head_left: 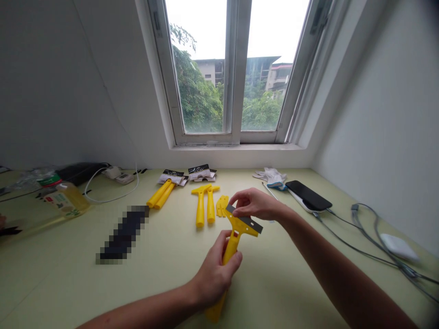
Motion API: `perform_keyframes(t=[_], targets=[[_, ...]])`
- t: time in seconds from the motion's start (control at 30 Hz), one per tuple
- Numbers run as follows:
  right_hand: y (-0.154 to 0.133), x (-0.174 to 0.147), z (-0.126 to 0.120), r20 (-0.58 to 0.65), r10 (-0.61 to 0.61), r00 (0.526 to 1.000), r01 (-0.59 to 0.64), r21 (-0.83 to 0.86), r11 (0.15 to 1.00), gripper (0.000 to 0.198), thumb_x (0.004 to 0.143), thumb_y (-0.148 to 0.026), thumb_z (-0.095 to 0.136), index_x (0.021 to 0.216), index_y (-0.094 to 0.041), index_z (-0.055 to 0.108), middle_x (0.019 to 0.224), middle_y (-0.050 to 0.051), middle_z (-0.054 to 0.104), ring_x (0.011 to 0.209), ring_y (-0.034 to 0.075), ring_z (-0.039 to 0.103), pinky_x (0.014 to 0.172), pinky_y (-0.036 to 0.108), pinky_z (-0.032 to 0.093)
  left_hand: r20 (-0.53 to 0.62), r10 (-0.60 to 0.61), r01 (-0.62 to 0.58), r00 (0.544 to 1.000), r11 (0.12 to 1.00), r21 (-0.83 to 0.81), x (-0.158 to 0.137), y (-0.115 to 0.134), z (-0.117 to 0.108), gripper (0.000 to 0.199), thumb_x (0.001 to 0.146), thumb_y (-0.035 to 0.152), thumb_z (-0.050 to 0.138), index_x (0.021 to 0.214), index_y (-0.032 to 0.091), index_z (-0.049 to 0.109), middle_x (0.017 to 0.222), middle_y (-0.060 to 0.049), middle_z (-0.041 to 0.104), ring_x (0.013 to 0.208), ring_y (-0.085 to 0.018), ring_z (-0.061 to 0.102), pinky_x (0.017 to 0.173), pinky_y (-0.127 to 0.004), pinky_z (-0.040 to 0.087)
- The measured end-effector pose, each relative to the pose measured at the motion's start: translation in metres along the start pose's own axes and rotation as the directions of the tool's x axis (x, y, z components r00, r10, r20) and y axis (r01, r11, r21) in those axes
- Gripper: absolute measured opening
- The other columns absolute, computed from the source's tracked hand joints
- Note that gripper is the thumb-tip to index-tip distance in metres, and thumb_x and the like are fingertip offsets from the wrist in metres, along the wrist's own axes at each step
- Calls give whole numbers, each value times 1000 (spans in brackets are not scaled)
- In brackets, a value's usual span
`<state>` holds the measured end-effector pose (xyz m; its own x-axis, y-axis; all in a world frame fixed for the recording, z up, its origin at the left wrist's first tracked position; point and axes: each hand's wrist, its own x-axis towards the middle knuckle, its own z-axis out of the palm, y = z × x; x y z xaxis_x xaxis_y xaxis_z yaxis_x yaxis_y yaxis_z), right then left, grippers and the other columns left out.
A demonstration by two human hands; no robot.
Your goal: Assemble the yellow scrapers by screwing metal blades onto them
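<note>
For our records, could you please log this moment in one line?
left hand: grips yellow scraper handle | right hand: touches metal blade at scraper head | nearby: two more yellow scrapers

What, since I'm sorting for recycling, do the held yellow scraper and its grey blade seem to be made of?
Yellow scraper: probably plastic, smooth, judging by its even colour and moulded shape. Grey blade: likely metal, dull, judging by its thin, straight-edged form.

Grey blade (247, 221) across yellow scraper (231, 247)
</note>
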<state>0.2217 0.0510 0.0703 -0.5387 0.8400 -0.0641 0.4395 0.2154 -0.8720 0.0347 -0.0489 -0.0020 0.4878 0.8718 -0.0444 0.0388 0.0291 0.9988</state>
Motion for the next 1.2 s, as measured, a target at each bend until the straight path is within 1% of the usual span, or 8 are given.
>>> perform_keyframes(t=[0.23, 0.43, 0.57, 0.73, 0.87, 1.03, 1.13, 1.2], targets=[[-6, -1, 8, -32, -28, 999, 26, -64, 998, 26, 71, -39, 67, 81, -15, 67, 74, 2, 66, 63, 12, 57, 56, 22, 46, -81, 68, -60, 994, 993, 102, -4, -2, 3, 22, 88, 33, 51, 107, 23, 44, 83, 1, 46, 71, -13, 43, 70, -26, 37], [-11, -3, 13, -59, -79, 995, 65, -210, 976, 23, 74, -39, 64, 82, -17, 66, 75, 2, 67, 68, 14, 59, 60, 23, 45, -106, 113, -97, 988, 984, 147, -7, -2, 3, 21, 87, 35, 53, 102, 22, 47, 80, 0, 47, 72, -14, 44, 66, -25, 37], [-11, -4, 17, -20, -90, 996, 84, -196, 977, 21, 74, -36, 64, 81, -17, 66, 75, 2, 67, 67, 13, 59, 59, 22, 45, -78, 90, -90, 993, 996, 8, 2, 2, -2, 24, 85, 42, 54, 93, 19, 50, 81, -1, 47, 73, -13, 46, 59, -21, 40], [-6, 0, 22, 53, -98, 994, 104, -127, 986, 23, 74, -36, 65, 83, -15, 65, 75, 2, 67, 67, 14, 59, 58, 22, 45, -152, -5, -30, 988, 973, -227, 22, 8, -13, 33, 83, 45, 54, 103, 18, 52, 92, -5, 51, 77, -18, 55, 49, -23, 48], [0, 5, 28, 76, -84, 994, 88, -60, 994, 25, 70, -38, 69, 80, -15, 65, 75, 2, 67, 67, 14, 59, 57, 22, 45, -122, -46, 8, 991, 954, -300, 29, 4, -16, 32, 78, 36, 63, 100, 15, 55, 90, -6, 56, 73, -17, 57, 51, -26, 52], [2, 7, 38, 79, -56, 995, 54, 24, 998, 26, 68, -38, 71, 77, -14, 65, 72, 2, 66, 64, 13, 58, 56, 22, 45, -145, -57, 4, 988, 940, -342, 28, 3, -12, 28, 75, 32, 67, 94, 11, 59, 90, -10, 60, 84, -22, 58, 57, -32, 56], [-1, 6, 35, 85, -68, 994, 67, 16, 998, 28, 74, -42, 65, 80, -14, 66, 70, 1, 64, 62, 12, 57, 55, 22, 45, -138, -62, -3, 988, 906, -424, 27, 5, -13, 32, 75, 31, 68, 99, 11, 58, 97, -13, 61, 90, -26, 59, 64, -41, 58], [0, 4, 26, 67, -72, 995, 73, -18, 997, 31, 81, -45, 56, 82, -15, 65, 71, 2, 64, 62, 13, 59, 55, 23, 47, -142, -87, 7, 986, 875, -483, 27, 4, -14, 36, 75, 31, 69, 102, 11, 56, 103, -15, 60, 94, -27, 59, 66, -44, 58]])
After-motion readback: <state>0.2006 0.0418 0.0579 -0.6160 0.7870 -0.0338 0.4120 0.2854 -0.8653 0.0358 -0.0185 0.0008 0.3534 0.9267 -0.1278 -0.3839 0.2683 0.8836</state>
